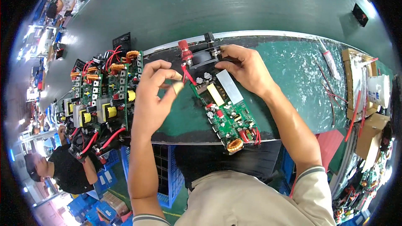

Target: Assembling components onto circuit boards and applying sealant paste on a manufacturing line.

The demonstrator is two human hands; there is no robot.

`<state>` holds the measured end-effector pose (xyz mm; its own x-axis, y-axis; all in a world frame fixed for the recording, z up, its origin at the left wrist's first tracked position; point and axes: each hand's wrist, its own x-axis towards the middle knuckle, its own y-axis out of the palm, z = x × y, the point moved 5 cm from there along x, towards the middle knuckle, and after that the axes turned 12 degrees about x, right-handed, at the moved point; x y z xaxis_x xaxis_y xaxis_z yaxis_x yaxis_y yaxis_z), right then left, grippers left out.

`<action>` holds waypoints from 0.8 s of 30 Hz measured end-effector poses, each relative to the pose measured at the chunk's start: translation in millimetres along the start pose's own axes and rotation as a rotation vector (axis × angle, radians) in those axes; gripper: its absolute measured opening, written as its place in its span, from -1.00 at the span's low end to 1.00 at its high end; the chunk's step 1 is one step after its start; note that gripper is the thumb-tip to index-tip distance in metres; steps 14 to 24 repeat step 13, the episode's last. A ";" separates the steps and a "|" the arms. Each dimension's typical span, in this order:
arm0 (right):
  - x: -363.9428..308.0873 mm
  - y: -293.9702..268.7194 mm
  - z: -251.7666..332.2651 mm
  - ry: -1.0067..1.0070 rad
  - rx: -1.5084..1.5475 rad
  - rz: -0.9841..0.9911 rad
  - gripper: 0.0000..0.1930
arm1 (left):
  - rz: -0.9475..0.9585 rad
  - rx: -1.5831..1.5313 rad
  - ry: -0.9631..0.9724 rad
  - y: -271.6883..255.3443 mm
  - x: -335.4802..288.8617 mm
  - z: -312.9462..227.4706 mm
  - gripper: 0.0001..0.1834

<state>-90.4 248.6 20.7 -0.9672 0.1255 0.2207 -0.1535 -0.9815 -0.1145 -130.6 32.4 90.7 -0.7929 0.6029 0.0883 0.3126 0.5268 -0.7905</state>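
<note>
A green circuit board [232,117] lies on the bench in front of me, with a copper-wound ring coil [234,145] at its near end. At the far end an end panel [201,60] stands on edge, bearing a red binding post [184,48] and a black binding post [210,38]. My right hand [247,68] pinches the panel's right end beside the black post. A short red wire [189,74] runs from the red post toward the board. Just left of this wire, my left hand [155,94] hovers with thumb and forefinger apart, seemingly holding nothing.
Several similar boards [102,92] stand upright at the left. On the green bench [284,67], a white tube [331,62] and loose wires lie to the right, near a cardboard box [348,79] and white tub [379,91]. Another person [63,169] is at lower left.
</note>
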 end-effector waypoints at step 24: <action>3.6 -5.4 1.5 -0.172 -0.205 0.005 -0.78 | -0.720 -0.441 -0.217 44.9 -8.5 -9.7 -0.68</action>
